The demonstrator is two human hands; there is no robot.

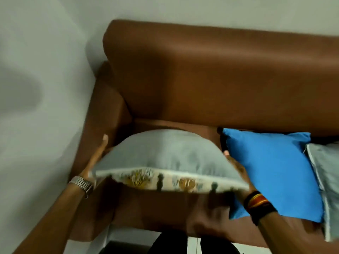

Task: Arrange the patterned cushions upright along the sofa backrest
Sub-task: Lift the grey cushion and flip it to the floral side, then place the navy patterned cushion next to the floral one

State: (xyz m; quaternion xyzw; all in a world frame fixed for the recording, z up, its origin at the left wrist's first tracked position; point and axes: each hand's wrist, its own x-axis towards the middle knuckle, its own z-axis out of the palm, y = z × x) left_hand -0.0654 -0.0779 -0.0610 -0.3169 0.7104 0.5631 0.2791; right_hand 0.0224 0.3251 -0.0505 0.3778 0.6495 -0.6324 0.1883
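A: Where's the patterned cushion (pixel 165 160)?

B: Held over the left end of the sofa (pixel 201 74) seat, in front of the backrest (pixel 220 66), not touching it. Long axis runs left-right. Plain grey face up and away, floral patterned face turned down toward the camera, only a strip of it showing along the near edge.

A: Hands?

B: Left hand (pixel 95 158) flat against the cushion's left end, fingers extended, metal watch (pixel 82 183) on that wrist. Right hand (pixel 236 171) clasps the right end, mostly hidden behind the cushion; striped band (pixel 256 200) on the wrist.

A: Materials?

B: Sofa is smooth brown leather-like. Cushion is soft fabric, plump, piped edge. Blurred.

A: Others?

B: Blue cushion (pixel 275 173) lying on the seat just right of it, touching the right hand. A grey cushion (pixel 328 180) overlaps its right edge.
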